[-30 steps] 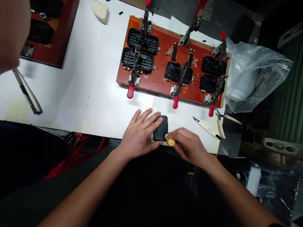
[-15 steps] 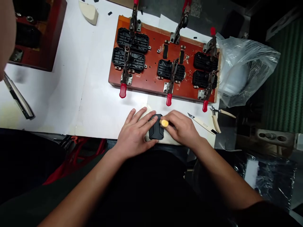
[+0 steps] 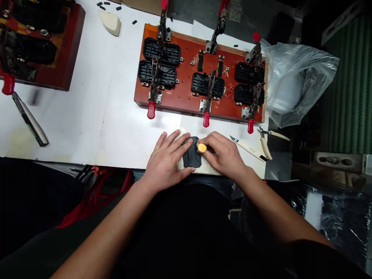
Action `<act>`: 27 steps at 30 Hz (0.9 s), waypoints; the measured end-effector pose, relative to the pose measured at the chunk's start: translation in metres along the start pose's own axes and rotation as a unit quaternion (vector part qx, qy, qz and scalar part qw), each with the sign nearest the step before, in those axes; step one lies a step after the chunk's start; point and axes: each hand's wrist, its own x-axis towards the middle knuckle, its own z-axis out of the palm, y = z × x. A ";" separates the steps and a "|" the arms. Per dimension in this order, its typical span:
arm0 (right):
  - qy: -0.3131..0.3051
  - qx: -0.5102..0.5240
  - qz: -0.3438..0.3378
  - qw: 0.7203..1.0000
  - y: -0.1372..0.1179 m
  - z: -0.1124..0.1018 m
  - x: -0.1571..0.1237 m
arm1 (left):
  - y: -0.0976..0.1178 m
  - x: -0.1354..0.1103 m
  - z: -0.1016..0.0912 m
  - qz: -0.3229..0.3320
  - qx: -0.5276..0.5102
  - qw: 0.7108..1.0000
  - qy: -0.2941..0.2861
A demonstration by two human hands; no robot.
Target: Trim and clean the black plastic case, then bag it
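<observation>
the left hand (image 3: 165, 161) is spreading wide over the left side of a black plate (image 3: 192, 155), while the right hand (image 3: 225, 153) is gripping a yellow-ended tool (image 3: 202, 147) at the plate's right edge, sitting farther up than a second ago, so work is probably running along it. the plate is lying near the front of the worktop (image 3: 122, 120), showing angular lines and clipped corners.

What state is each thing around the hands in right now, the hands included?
Left hand: spread, fingers on the black part
Black part: lying flat, partly covered
Right hand: closed around the yellow-ended tool
Yellow-ended tool: gripped, tip hidden
Craft knife: lying down, blade exposed
Pliers: lying down, handles spread
Plastic bag: crumpled, contents unclear
Lower middle clamp: arm over a ribbed piece
</observation>
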 end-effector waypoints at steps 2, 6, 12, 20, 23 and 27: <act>-0.024 0.017 -0.002 1.000 -0.006 0.001 -0.003 | 0.000 0.000 0.000 0.002 0.001 1.000 -0.003; -0.040 0.023 0.009 0.999 -0.009 0.003 -0.004 | 0.000 -0.001 -0.001 0.004 0.003 1.000 -0.005; -0.007 0.018 0.065 0.998 -0.015 0.008 -0.006 | -0.001 -0.001 -0.002 0.013 -0.006 1.000 -0.008; 0.064 -0.005 0.126 0.990 -0.010 0.017 0.004 | -0.001 -0.002 -0.002 0.011 -0.003 1.000 -0.008; 0.066 0.007 0.145 0.987 -0.009 0.023 0.005 | -0.001 -0.002 -0.002 0.013 -0.008 1.000 -0.012; 0.102 -0.018 0.158 0.982 -0.011 0.024 0.002 | -0.001 -0.001 -0.002 0.008 -0.008 1.000 -0.007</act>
